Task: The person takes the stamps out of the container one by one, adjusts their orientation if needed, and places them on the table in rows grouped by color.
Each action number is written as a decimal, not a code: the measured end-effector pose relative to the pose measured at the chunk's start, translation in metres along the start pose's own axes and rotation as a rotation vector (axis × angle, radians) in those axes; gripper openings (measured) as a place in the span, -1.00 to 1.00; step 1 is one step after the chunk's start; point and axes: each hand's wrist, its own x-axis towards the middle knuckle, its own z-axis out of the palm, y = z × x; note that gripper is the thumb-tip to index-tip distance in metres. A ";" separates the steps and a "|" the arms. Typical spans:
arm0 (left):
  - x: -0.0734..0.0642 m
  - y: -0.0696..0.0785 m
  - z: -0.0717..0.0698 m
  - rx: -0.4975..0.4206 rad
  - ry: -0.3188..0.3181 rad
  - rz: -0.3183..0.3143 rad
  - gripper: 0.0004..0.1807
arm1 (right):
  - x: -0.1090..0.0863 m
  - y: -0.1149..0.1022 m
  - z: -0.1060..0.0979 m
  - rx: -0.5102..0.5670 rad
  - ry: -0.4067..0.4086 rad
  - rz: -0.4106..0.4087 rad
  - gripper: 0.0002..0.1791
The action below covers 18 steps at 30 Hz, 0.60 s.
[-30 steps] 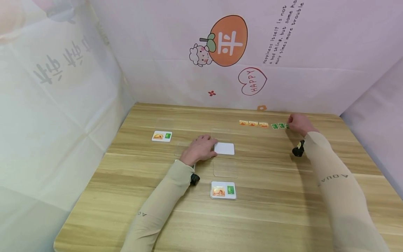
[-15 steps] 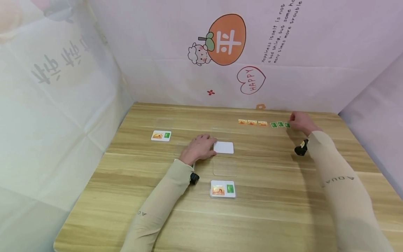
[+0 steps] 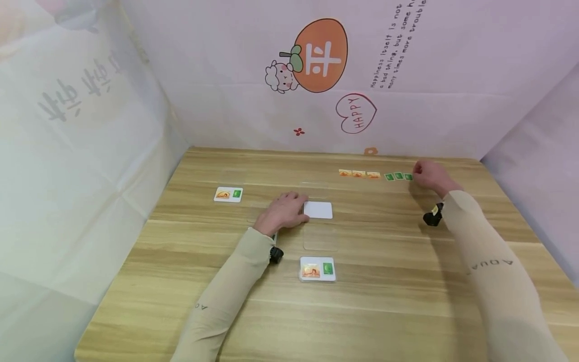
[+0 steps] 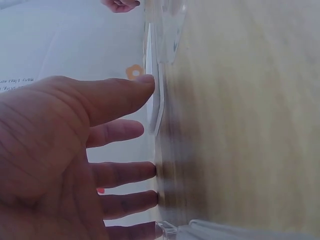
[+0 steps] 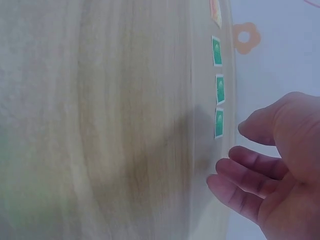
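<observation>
Beside a blank white card [image 3: 318,210] in mid-table lies my left hand [image 3: 285,208], thumb and index finger at the card's left edge. The left wrist view shows its fingers [image 4: 130,175] straight and spread, with fingertips reaching down to the tabletop. My right hand [image 3: 431,176] hovers at the back right, just right of a row of green stamps [image 3: 399,176]. In the right wrist view its thumb [image 5: 257,127] and loosely bent fingers stand apart, and I see nothing held. Three orange stamps [image 3: 359,174] continue the row leftward.
Two white cards each bear an orange and a green stamp: one card [image 3: 228,189] at the left, another [image 3: 304,260] nearer the front. Clear plastic pieces [image 3: 320,240] lie around the blank card. My left forearm partly covers another card. A printed cloth [image 3: 226,100] hangs behind the table.
My right hand has shifted slightly right of the green stamps, so the rightmost one shows more fully. The left hand stays at the blank card. The head view has turned a little.
</observation>
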 end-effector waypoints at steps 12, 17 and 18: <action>-0.004 -0.005 -0.002 -0.007 -0.028 -0.022 -0.33 | -0.002 -0.022 0.009 0.005 0.028 -0.055 -0.72; -0.004 -0.006 -0.004 0.000 -0.030 0.003 -0.33 | -0.010 -0.033 0.006 0.031 0.027 -0.052 -0.70; -0.005 -0.006 -0.005 0.000 -0.031 0.005 -0.34 | -0.012 -0.035 0.005 0.035 0.023 -0.051 -0.69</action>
